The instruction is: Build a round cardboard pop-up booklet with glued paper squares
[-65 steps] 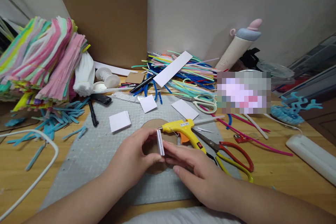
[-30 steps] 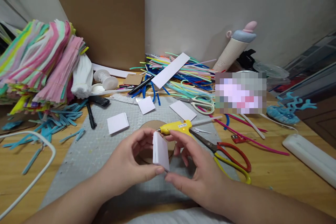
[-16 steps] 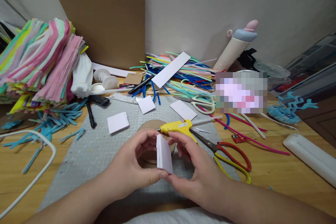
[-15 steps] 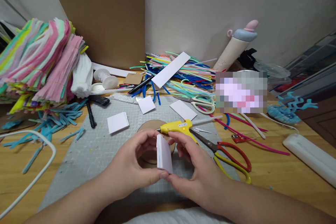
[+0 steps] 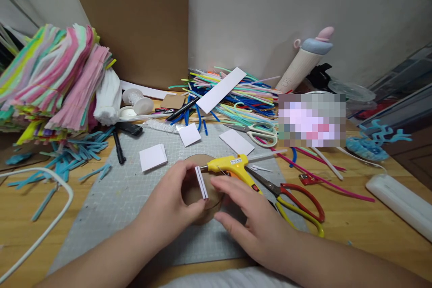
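Between the thumb and fingers of my left hand (image 5: 175, 202) is a small stack of white cards (image 5: 201, 183), held edge-on so its thin layered side shows. My right hand (image 5: 248, 211) is just to the right of the stack, fingers apart and holding nothing. Below and behind the stack, a round cardboard disc (image 5: 205, 213) lies on the grey cutting mat (image 5: 121, 225). A yellow glue gun (image 5: 229, 165) rests beyond my right hand, its nozzle pointing left over the disc's far edge.
White card pieces (image 5: 153, 157) lie on the mat's far part. Red-and-yellow-handled scissors (image 5: 297, 200) are at right, white-handled scissors (image 5: 259, 134) further back. Pipe cleaners (image 5: 232, 90) are heaped at the back, with thick bundles (image 5: 60, 76) at left. A white cable (image 5: 69, 193) curves at left.
My right hand has let go of the card stack and moved slightly away to the right. The left hand has turned the stack edge-on and shifted it a little left.
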{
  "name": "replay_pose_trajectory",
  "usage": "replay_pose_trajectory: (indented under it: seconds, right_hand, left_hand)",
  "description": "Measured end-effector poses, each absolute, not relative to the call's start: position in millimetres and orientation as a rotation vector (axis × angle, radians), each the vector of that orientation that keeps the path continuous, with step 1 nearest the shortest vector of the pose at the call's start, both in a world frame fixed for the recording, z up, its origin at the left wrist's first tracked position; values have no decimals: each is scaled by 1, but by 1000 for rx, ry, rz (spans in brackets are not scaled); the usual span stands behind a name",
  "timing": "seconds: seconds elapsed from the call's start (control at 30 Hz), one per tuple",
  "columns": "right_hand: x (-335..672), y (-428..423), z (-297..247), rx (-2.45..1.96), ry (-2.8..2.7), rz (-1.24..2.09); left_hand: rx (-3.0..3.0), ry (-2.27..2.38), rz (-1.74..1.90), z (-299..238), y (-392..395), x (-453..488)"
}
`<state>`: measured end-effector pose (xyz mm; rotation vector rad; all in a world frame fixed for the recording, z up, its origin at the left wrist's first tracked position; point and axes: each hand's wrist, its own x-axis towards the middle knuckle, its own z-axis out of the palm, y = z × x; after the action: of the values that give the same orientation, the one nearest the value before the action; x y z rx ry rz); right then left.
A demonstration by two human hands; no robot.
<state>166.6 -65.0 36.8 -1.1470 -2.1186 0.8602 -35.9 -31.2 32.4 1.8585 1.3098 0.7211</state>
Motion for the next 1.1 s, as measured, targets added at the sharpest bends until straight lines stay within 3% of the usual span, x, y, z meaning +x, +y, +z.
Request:
replay_pose_trajectory:
  seconds: [0.2,0.4,0.6,0.9,1.1]
  right_hand:
    - [156,-64,30,-1174,-1841,1116]
    - [158,-66,25,-1260,-1752,946]
    - [161,-71,30,-1154,-1597,868]
    - [166,-64,36,-999,-2180,313]
    - [160,-65,41,-1051,-2411,141]
  left_hand:
    - [1946,1418,686,27,-37,-31]
    - [2331,1281,848,32,-44,-31]
    - [2109,1173,1009,48,-43,-36]
    - [2229,1224,778,49,-35,-43]
    - [2090,1430,552,40,-33,-42]
